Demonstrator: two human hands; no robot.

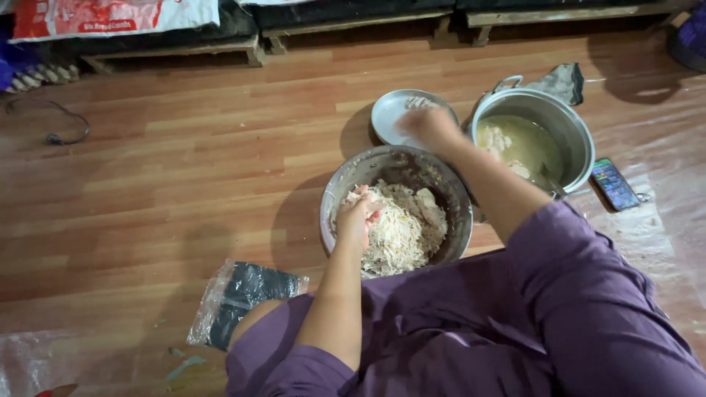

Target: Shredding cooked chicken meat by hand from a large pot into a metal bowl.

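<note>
A metal bowl (448, 192) on the wooden floor holds a heap of pale shredded food (401, 228). My left hand (358, 217) rests on the left side of that heap, fingers curled into it. My right hand (429, 125) reaches past the bowl to a small round metal plate (388, 116), blurred, with a pale bit of food at its fingertips. A large metal pot (573, 132) of yellowish broth with pale chunks (518, 145) stands to the right of the plate.
A phone (615, 184) lies on clear plastic sheeting right of the pot. A grey cloth (563, 81) sits behind the pot. A plastic bag with a dark item (239, 298) lies by my left knee. A black cable (59, 129) is at far left.
</note>
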